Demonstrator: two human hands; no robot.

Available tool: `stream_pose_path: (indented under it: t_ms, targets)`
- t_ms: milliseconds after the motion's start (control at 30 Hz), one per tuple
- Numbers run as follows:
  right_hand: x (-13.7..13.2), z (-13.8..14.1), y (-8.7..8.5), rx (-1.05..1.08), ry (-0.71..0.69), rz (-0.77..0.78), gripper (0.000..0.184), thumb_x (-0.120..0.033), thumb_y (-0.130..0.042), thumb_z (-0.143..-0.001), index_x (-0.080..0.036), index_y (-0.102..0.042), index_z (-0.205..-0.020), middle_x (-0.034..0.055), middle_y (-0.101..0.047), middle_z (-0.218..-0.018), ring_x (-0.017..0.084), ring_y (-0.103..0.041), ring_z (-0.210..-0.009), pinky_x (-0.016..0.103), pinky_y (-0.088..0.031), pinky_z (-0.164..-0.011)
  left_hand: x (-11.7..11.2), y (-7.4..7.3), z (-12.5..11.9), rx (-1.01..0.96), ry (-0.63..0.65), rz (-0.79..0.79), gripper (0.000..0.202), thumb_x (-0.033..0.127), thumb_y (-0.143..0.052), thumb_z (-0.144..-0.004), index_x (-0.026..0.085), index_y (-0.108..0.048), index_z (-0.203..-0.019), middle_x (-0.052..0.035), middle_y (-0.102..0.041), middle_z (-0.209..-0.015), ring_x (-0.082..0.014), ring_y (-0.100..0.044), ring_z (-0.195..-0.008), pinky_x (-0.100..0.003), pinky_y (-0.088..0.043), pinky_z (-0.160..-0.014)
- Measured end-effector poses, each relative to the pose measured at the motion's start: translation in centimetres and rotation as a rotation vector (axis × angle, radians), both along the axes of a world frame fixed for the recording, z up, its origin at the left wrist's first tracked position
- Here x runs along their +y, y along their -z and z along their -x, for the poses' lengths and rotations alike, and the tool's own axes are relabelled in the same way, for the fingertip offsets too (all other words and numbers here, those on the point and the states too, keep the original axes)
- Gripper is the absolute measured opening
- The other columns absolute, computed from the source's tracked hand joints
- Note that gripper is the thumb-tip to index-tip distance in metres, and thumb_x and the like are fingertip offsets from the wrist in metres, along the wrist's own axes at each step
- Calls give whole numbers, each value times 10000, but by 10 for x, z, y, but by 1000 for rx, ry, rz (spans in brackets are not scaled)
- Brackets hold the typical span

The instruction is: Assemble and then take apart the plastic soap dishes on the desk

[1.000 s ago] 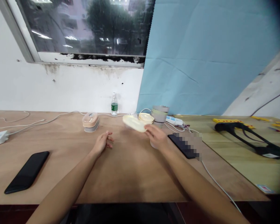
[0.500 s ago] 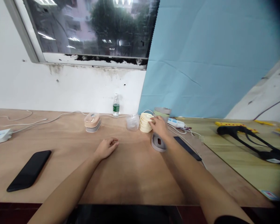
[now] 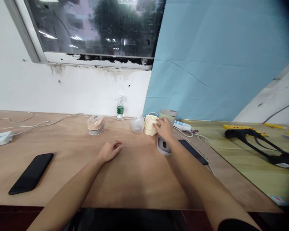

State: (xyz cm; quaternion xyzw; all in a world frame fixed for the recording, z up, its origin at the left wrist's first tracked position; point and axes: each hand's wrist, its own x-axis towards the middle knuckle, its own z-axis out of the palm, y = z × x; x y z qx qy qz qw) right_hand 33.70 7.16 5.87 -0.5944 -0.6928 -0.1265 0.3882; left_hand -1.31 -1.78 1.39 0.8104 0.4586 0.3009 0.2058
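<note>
My right hand (image 3: 163,129) rests against a cream ribbed stack of round pieces (image 3: 150,125), which lies on its side on the plywood table (image 3: 135,179). Below that hand stands a grey cup-like piece (image 3: 162,147) with a dark slot, partly hidden by my wrist. A grey-green cup (image 3: 168,114) sits behind the hand. To the left is a clear plastic cup (image 3: 137,124). My left hand (image 3: 110,151) lies on the bare wood with loosely curled fingers, holding nothing; a peach-and-grey round box (image 3: 95,125) is the nearest thing ahead of it.
Black smartphones lie at left (image 3: 30,173) and right (image 3: 194,152). A water bottle (image 3: 120,107) stands by the wall. White cables run to a white power strip (image 3: 0,139). A black curved object (image 3: 255,146) lies on a pale wooden board (image 3: 240,179).
A second ago my right hand held a flat cream lid up near the cups; now it rests on the ribbed stack, and no separate lid shows. The clear cup and grey piece are now visible.
</note>
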Motion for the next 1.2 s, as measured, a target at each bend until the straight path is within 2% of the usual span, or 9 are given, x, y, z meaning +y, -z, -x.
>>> stream_pose_path:
  t_ms: [167, 233, 300, 433, 533, 667, 900, 1033, 1200]
  targets:
    - [-28, 22, -3, 99, -94, -145, 339, -368, -533, -850, -163, -645, -1095, 131, -559, -1128, 261, -548, -1060, 400, -446, -939, 13, 0, 11, 11, -67, -239, 307, 413, -481, -899, 211, -608, -1091, -62, -672, -986, -211, -628, -921, -344, -484, -837]
    - [-46, 38, 0, 152, -170, -166, 292, -352, -518, -867, -178, -651, -1061, 116, -572, -1095, 237, -565, -1023, 372, -472, -900, 25, -6, 21, 3, -190, -421, 296, 409, -534, -870, 210, -613, -1075, -94, -614, -1134, -249, -554, -1104, -398, -414, -982]
    - [-66, 57, 7, 183, -261, -142, 238, -336, -522, -873, -191, -664, -998, 103, -586, -1049, 217, -583, -970, 343, -494, -842, 39, -14, 32, -17, -405, -524, 354, 416, -583, -840, 199, -595, -1120, -127, -523, -1260, -278, -469, -1208, -432, -348, -1046]
    - [-98, 90, 26, 119, -507, 5, 172, -289, -515, -890, -223, -669, -928, 73, -615, -989, 188, -592, -938, 329, -479, -851, 64, -24, 53, 1, -793, -457, 694, 493, -697, -731, 179, -458, -1302, -171, -297, -1442, -372, -305, -1311, -522, -255, -1069]
    - [-106, 104, 34, 62, -642, 102, 167, -274, -511, -897, -218, -666, -922, 61, -630, -937, 170, -595, -896, 312, -475, -828, 78, -23, 67, -28, -910, -277, 869, 546, -745, -652, 172, -395, -1354, -197, -227, -1474, -415, -298, -1302, -548, -258, -1042]
    - [-105, 104, 38, 57, -649, 178, 166, -266, -511, -900, -203, -665, -895, 50, -629, -880, 151, -588, -805, 285, -471, -739, 89, -20, 78, -129, -882, -112, 764, 519, -698, -717, 206, -411, -1352, -145, -435, -1358, -341, -470, -1170, -496, -324, -996]
    - [-102, 95, 38, 150, -606, 236, 183, -287, -525, -894, -204, -651, -997, 48, -618, -887, 136, -573, -721, 277, -480, -674, 65, -17, 66, -220, -816, -351, 640, 451, -683, -750, 168, -492, -1290, -147, -501, -1312, -333, -464, -1222, -495, -338, -1033]
    - [-100, 93, 39, 207, -584, 217, 347, -317, -545, -879, -235, -556, -1216, 85, -590, -1093, 149, -584, -775, 317, -514, -727, 36, -9, 46, -229, -427, -454, 591, 433, -689, -742, 186, -521, -1253, -112, -560, -1282, -295, -497, -1218, -443, -383, -1053]
    - [-97, 89, 39, 192, -556, 248, 756, -464, -670, -773, -272, -344, -1427, 146, -388, -1418, 197, -598, -887, 408, -518, -819, 3, -5, 23, -6, -29, -311, 682, 489, -693, -711, 250, -492, -1317, -96, -513, -1354, -303, -483, -1250, -435, -402, -1052]
